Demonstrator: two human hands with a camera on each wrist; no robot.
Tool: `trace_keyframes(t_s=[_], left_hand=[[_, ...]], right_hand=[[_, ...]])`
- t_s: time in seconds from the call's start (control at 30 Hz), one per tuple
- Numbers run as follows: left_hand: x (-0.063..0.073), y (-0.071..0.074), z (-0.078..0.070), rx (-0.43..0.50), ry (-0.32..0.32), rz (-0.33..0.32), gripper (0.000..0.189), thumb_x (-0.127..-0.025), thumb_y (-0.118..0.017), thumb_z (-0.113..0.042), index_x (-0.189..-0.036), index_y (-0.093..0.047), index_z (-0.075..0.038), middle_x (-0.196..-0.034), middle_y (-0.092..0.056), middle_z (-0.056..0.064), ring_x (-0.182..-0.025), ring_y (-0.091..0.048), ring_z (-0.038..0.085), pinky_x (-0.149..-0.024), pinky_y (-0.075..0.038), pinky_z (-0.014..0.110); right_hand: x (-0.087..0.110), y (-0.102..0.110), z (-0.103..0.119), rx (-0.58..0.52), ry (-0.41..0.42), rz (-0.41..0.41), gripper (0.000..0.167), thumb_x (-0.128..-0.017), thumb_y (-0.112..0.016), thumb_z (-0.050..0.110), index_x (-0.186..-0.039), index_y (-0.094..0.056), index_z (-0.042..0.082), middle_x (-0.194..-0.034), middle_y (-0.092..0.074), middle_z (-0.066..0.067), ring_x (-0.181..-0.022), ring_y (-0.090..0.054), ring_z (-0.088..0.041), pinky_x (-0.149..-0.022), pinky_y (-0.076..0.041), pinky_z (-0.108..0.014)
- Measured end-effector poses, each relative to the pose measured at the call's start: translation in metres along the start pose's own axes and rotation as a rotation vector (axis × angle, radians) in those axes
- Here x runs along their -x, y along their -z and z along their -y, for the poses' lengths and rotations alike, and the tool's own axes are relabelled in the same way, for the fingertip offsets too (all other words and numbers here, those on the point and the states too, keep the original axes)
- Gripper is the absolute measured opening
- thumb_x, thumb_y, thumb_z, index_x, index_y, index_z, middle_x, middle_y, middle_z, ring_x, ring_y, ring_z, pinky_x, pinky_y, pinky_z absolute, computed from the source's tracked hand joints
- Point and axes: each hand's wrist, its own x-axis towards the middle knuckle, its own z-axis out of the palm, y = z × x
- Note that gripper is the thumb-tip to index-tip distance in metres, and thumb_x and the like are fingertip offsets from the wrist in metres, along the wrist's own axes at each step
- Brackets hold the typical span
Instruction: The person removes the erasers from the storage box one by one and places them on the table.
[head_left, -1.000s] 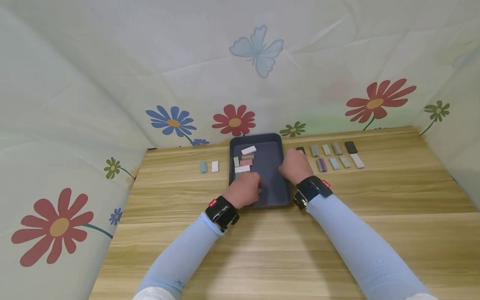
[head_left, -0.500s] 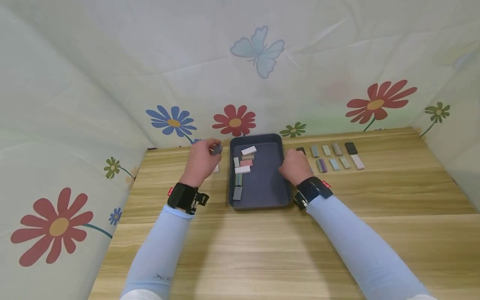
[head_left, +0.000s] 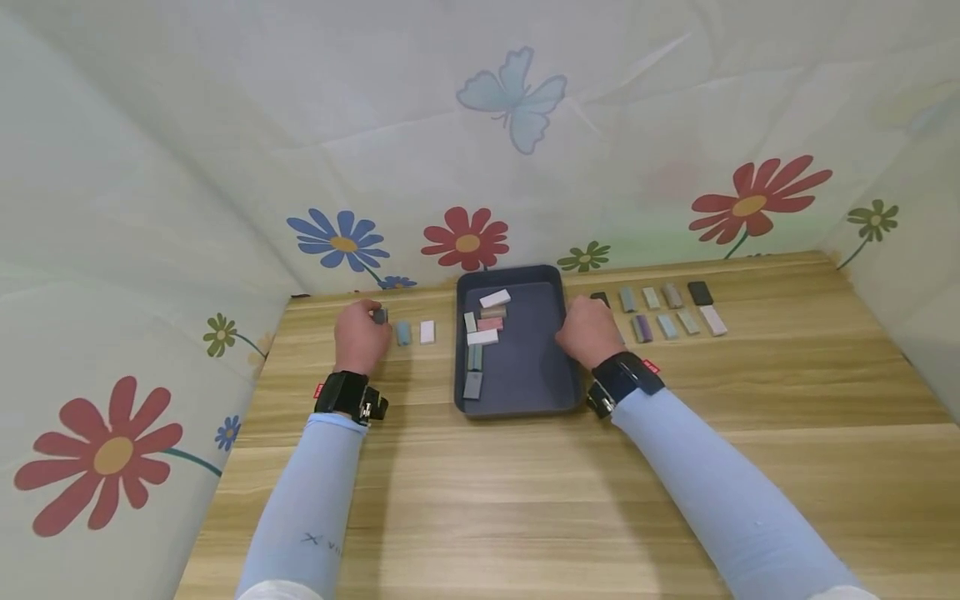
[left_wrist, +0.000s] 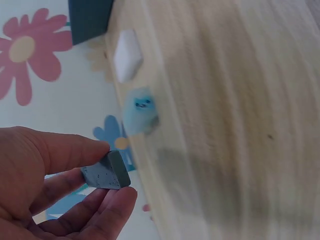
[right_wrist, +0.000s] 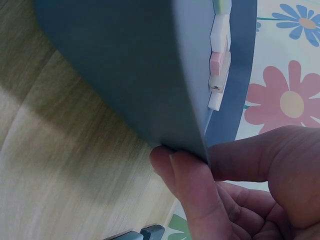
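Note:
My left hand [head_left: 362,337] pinches a small grey-blue eraser [left_wrist: 107,172] between thumb and fingers, near the table's back left. Just right of it on the wood lie a light blue eraser [head_left: 403,333] and a white eraser [head_left: 427,332]. With thumb inside and fingers outside, my right hand [head_left: 591,333] grips the right wall of a dark grey tray [right_wrist: 125,65]. Along the tray's left side sit several erasers, among them a pink one [head_left: 490,324], a white one [head_left: 482,337] and a grey one [head_left: 472,385].
Right of the tray, several more erasers stand in two rough rows, including a black eraser [head_left: 701,293] and a pale pink eraser [head_left: 714,320]. A white cloth wall [head_left: 637,108] printed with flowers rises behind the wooden table [head_left: 495,500].
My left hand has lifted the grey-blue eraser out of the tray and carried it leftward, past the light blue and white erasers. My right hand stays on the tray's wall.

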Motion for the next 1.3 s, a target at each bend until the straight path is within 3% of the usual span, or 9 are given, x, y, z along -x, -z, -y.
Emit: trace_keyframes(t_s=[0.1,0.4,1.07,1.3], left_hand=[[0.001,-0.001,0.006,0.005,0.040,0.013,0.038,-0.077,-0.065,-0.009,-0.115,-0.063,0.000,-0.108,-0.066,0.018,-0.097,-0.062,0.032,-0.080,-0.050,0.043],[0.001,-0.007,0.017,-0.060,0.059,0.032,0.034,-0.079,-0.065,-0.011,-0.111,-0.064,0.001,-0.108,-0.066,0.019,-0.100,-0.062,0.035,-0.085,-0.049,0.045],[0.002,-0.008,0.016,-0.109,0.081,0.062,0.031,-0.081,-0.061,-0.011,-0.109,-0.066,0.001,-0.107,-0.067,0.019,-0.099,-0.061,0.037,-0.083,-0.050,0.045],[0.005,-0.010,0.012,-0.122,0.092,0.039,0.034,-0.079,-0.060,-0.013,-0.109,-0.065,0.002,-0.109,-0.067,0.019,-0.098,-0.063,0.037,-0.080,-0.051,0.046]], right_hand=[[0.000,0.000,0.000,0.002,0.000,-0.003,0.019,-0.073,-0.064,0.011,-0.056,-0.054,0.007,-0.060,-0.058,-0.009,-0.063,-0.055,-0.027,-0.049,-0.040,-0.032],[-0.001,0.000,0.001,0.002,0.009,-0.019,0.022,-0.072,-0.063,0.010,-0.054,-0.050,0.009,-0.057,-0.054,-0.007,-0.060,-0.054,-0.026,-0.047,-0.039,-0.031],[0.001,-0.001,0.002,0.003,0.000,-0.020,0.018,-0.072,-0.063,0.011,-0.056,-0.058,0.007,-0.060,-0.059,-0.009,-0.060,-0.055,-0.026,-0.046,-0.039,-0.031],[0.000,-0.001,0.000,0.002,-0.005,-0.012,0.018,-0.073,-0.063,0.010,-0.056,-0.056,0.007,-0.059,-0.057,-0.008,-0.059,-0.054,-0.025,-0.046,-0.038,-0.030]])
